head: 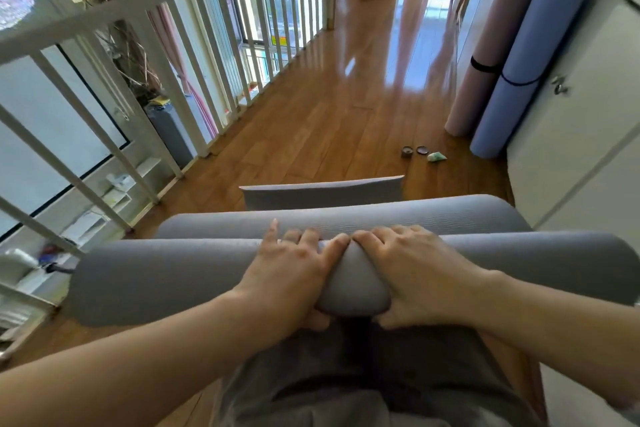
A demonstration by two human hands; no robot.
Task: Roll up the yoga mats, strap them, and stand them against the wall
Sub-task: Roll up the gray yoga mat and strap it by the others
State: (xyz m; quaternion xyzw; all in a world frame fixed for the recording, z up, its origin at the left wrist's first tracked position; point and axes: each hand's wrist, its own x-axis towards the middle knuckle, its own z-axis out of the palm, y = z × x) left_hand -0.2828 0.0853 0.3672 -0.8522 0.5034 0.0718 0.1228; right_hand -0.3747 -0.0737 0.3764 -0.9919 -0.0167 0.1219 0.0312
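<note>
Both grips, L (294, 267) & R (412, 270), closed round mid grey mat (156, 277), rolled, held off floor (311, 121) w/ loose tail (322, 192) ahead. Risk: roll slackening or telescoping if squeeze eases; no strap on yet. Pink (485, 55) & blue (519, 80) rolls strapped at wall.

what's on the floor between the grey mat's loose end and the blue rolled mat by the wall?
Head view: three small items on the wooden floor, a small round jar, a dark round lid and a pale green wedge-shaped object.

Wooden floor (311, 121) carries grey mat (322, 192), 2 standing rolled mats (509, 80), small items (422, 152).
</note>
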